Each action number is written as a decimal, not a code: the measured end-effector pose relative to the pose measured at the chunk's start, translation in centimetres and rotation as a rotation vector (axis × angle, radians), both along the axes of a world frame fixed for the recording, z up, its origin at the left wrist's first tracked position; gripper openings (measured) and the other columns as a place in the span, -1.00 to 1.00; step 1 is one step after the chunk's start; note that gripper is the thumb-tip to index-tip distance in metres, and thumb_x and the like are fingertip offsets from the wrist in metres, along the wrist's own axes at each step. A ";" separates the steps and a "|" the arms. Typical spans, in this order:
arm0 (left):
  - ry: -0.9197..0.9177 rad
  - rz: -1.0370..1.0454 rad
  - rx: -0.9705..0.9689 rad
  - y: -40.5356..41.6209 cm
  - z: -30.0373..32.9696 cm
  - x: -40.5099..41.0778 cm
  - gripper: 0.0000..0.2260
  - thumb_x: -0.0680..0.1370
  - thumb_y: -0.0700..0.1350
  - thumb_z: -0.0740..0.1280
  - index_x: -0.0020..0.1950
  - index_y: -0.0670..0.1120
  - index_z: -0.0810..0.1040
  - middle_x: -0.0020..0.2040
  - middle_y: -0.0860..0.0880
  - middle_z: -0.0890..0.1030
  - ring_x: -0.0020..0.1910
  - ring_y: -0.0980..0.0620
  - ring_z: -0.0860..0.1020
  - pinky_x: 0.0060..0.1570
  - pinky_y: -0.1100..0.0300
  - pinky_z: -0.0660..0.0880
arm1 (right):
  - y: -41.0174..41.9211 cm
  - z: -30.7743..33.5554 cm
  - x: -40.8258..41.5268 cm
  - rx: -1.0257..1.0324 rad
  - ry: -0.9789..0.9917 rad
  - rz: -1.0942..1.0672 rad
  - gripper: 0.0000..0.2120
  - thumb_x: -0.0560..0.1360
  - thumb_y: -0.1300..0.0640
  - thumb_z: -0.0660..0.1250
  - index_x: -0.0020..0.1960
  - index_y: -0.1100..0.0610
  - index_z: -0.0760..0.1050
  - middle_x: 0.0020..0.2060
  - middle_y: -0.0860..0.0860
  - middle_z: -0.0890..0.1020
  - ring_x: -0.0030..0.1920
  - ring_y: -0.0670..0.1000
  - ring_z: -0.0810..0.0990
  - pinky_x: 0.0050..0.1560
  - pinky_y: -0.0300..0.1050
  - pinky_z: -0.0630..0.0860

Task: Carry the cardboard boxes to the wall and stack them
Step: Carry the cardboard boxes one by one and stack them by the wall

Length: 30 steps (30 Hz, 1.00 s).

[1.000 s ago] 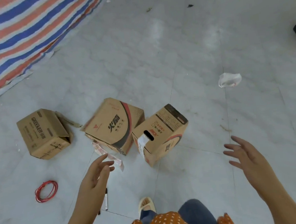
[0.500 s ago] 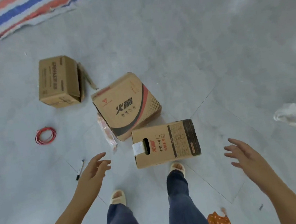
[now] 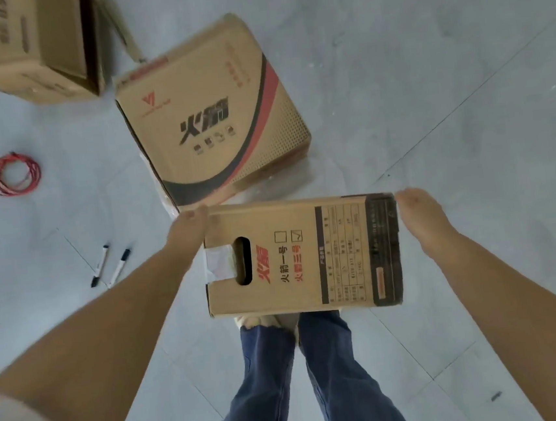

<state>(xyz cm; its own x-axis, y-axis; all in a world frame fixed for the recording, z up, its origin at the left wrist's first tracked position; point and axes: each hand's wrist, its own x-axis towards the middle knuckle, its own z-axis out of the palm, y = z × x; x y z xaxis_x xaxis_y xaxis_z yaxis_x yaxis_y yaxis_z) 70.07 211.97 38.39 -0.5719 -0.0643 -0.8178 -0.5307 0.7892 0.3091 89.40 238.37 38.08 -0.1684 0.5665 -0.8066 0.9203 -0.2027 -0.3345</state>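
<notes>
- Three cardboard boxes lie on the grey floor point(image 3: 425, 60); the near box point(image 3: 303, 255) lies just in front of the person's feet, the middle box point(image 3: 213, 114) sits tilted just beyond it, and the far box point(image 3: 26, 47) is at the upper left with a flap hanging out
- Both hands are on the near box; the left hand point(image 3: 188, 230) touches its left end at the far corner and the right hand point(image 3: 419, 213) lies against its right end; the fingertips are hidden or blurred, so I cannot tell whether either hand truly grips or only presses
- Risk, as I judge it: a squeeze on the ends alone could let the box slip in the lift; the handle slot and the torn white paper on the left end suggest weak card there, which could buckle or tear
- Contents: the near box is closed and the slot shows only dark; nothing is visible inside any box, so weight is unknown and could surprise the lift
- Two markers point(image 3: 110, 267) and a red wire coil point(image 3: 13, 174) lie to the left; stepping on them could cause a trip; no wall is in view
</notes>
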 end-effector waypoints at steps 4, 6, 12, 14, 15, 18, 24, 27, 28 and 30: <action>-0.157 0.239 0.036 0.5 -4.8 -0.4 -0.36 0.54 0.35 0.06 0.42 -0.08 0.31 0.31 -0.03 0.42 0.33 -0.07 0.39 0.36 0.01 0.29 | -0.6 -4.9 -0.6 -0.115 -0.075 -0.219 -0.50 0.56 -0.23 0.02 0.12 0.16 0.45 -0.02 0.14 0.55 0.02 0.13 0.55 0.03 0.04 0.50; -0.136 0.302 0.015 -0.2 -5.4 0.3 -0.34 0.51 0.36 0.08 0.45 -0.04 0.30 0.34 -0.04 0.42 0.31 -0.09 0.41 0.29 0.02 0.32 | -1.2 -4.9 -0.6 -0.151 -0.105 -0.246 -0.43 0.54 -0.33 0.01 0.07 0.15 0.47 -0.06 0.14 0.59 0.02 0.15 0.59 0.07 0.05 0.51; -0.106 0.475 0.049 -3.6 -1.1 4.5 -0.52 0.56 0.20 0.19 0.34 -0.09 0.42 0.22 -0.05 0.51 0.10 -0.06 0.48 0.05 0.08 0.40 | -5.5 0.6 1.7 -0.218 -0.141 -0.324 -0.51 0.57 -0.27 0.06 -0.02 0.17 0.43 -0.09 0.17 0.57 0.05 0.20 0.57 0.14 0.17 0.40; -0.090 0.526 0.060 -5.0 1.4 5.4 -0.60 0.54 0.14 0.24 0.28 -0.06 0.46 0.10 -0.01 0.54 -0.05 0.02 0.49 -0.09 0.13 0.41 | -6.6 3.1 2.3 -0.234 -0.153 -0.349 -0.51 0.56 -0.24 0.11 0.04 0.18 0.47 -0.09 0.17 0.60 0.08 0.22 0.58 0.12 0.17 0.40; -0.093 0.552 0.060 -5.6 3.1 5.7 -0.63 0.53 0.12 0.25 0.26 -0.05 0.46 0.03 0.02 0.53 -0.12 0.06 0.47 -0.16 0.14 0.39 | -6.9 4.6 2.5 -0.251 -0.157 -0.357 -0.51 0.56 -0.24 0.13 0.10 0.18 0.49 -0.08 0.17 0.63 0.06 0.21 0.59 0.11 0.18 0.39; -0.100 0.620 0.075 -6.7 9.6 6.2 -0.69 0.55 0.10 0.26 0.19 -0.05 0.42 -0.10 0.05 0.45 -0.22 0.04 0.39 -0.08 0.04 0.36 | -7.1 10.5 2.5 -0.280 -0.139 -0.344 -0.57 0.54 -0.22 0.19 0.11 0.12 0.51 -0.01 0.19 0.64 -0.01 0.21 0.55 0.09 0.28 0.32; -0.129 0.815 0.158 -10.4 23.1 7.5 -0.46 0.53 0.10 0.32 0.44 -0.07 0.30 0.49 -0.09 0.23 0.46 -0.29 0.15 0.23 -0.53 0.04 | -7.9 23.6 0.9 -0.267 0.046 -0.222 -0.70 0.54 -0.09 0.26 0.00 0.17 0.51 -0.06 0.15 0.65 0.05 0.26 0.56 0.17 0.37 0.32; 0.004 0.902 0.232 -13.0 28.6 9.5 -0.49 0.52 0.07 0.32 0.42 -0.06 0.32 0.45 -0.06 0.28 0.45 -0.23 0.19 0.20 -0.55 0.13 | -9.5 29.3 -0.9 -0.233 0.201 -0.150 -0.76 0.53 -0.06 0.25 0.00 0.10 0.55 -0.09 0.13 0.67 0.01 0.17 0.60 0.23 0.38 0.35; 0.062 0.935 0.254 -13.9 30.3 10.2 -0.54 0.52 0.05 0.31 0.38 -0.05 0.35 0.39 -0.04 0.32 0.41 -0.20 0.23 0.19 -0.52 0.17 | -10.2 30.7 -1.5 -0.214 0.264 -0.110 -0.77 0.53 -0.04 0.25 0.00 0.09 0.55 -0.10 0.12 0.66 -0.03 0.13 0.61 0.19 0.28 0.44; 0.185 0.995 0.311 -15.7 33.3 11.6 -0.66 0.54 0.05 0.28 0.27 -0.02 0.39 0.27 -0.03 0.37 0.27 -0.14 0.30 0.19 -0.45 0.25 | -11.8 33.5 -2.7 -0.205 0.399 -0.025 -0.81 0.55 -0.02 0.23 -0.01 0.07 0.54 -0.13 0.11 0.64 -0.14 0.07 0.62 -0.06 0.03 0.55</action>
<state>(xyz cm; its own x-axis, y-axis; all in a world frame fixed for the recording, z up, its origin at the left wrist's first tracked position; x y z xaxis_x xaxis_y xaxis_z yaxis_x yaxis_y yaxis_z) 81.70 196.26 71.64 -0.4943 -0.3755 -0.7841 -0.8185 -0.1028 0.5652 86.67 226.53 71.57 -0.4772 0.4097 -0.7774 0.7213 -0.3227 -0.6128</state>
